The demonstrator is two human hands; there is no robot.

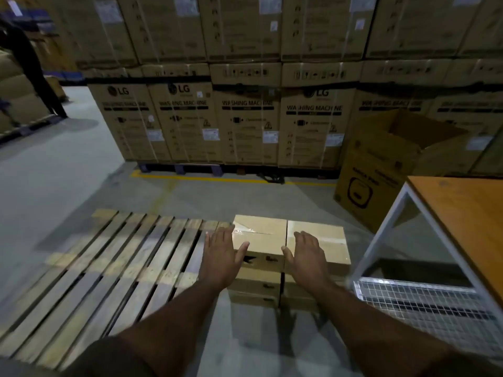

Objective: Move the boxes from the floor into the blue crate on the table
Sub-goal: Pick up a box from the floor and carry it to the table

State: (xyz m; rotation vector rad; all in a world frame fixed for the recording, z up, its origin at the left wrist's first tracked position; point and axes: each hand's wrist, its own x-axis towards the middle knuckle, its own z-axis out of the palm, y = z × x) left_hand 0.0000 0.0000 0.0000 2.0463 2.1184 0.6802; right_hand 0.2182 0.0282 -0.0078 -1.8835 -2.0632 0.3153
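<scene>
Left hand [220, 255] and right hand [306, 257] both flat, fingers straight and spread, palms down over the top left box [260, 232], holding nothing; contact unclear. Top right box [324, 234] touches it side by side, both stacked on lower boxes [254, 288] on the floor beside a wooden pallet [109, 268]. Table [462, 213] at right; washing-machine cartons [245, 126] behind.
</scene>
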